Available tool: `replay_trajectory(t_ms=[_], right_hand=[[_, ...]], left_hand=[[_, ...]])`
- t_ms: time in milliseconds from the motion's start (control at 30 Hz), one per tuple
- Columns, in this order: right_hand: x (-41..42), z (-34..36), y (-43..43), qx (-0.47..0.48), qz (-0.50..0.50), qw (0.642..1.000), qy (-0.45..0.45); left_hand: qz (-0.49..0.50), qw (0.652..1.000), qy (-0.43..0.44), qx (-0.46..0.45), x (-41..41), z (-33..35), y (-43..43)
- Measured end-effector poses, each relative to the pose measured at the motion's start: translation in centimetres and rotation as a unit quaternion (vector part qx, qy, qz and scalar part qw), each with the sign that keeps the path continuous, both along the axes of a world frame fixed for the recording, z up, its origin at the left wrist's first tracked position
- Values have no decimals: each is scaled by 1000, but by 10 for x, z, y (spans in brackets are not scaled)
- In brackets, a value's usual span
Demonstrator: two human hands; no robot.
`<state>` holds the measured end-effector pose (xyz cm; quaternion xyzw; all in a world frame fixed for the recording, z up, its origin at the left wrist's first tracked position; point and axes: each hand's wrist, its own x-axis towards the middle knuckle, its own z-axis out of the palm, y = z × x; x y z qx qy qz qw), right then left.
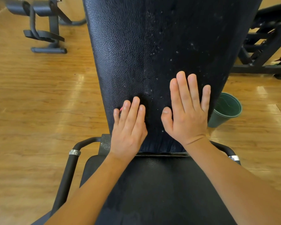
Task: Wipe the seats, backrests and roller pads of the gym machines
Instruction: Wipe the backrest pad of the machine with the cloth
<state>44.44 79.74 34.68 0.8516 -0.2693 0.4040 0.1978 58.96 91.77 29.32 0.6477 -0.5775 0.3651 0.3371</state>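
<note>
Backrest (152, 46) beneath left hand (128, 127), right hand (188, 114)

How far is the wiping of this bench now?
Done: the left side of the backrest looks clean. In hand: left hand and right hand press flat on it; white specks lie on its right side. Left: that side, the seat, the roller pads behind.

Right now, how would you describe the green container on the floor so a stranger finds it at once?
Find the big black backrest in the middle. Follow its right edge down to the wooden floor, just past the right hand. There stands a dark green bucket, the only round, green thing among black machine frames.
</note>
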Motion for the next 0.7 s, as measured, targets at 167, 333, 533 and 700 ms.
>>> replay_trajectory(t_ms=[167, 333, 533, 700], right_hand=[[0, 0, 0, -2, 0, 1000, 0], [0, 1, 0, 0, -13, 1000, 5], [1, 3, 1, 0, -16, 1000, 6], [1, 1, 0, -4, -22, 1000, 6]], left_hand=[[-12, 999, -12, 41, -5, -29, 15], [-40, 989, -35, 138, -6, -64, 46], [-35, 982, -55, 178, -3, -57, 53], [-31, 983, -45, 177, -11, -61, 55]])
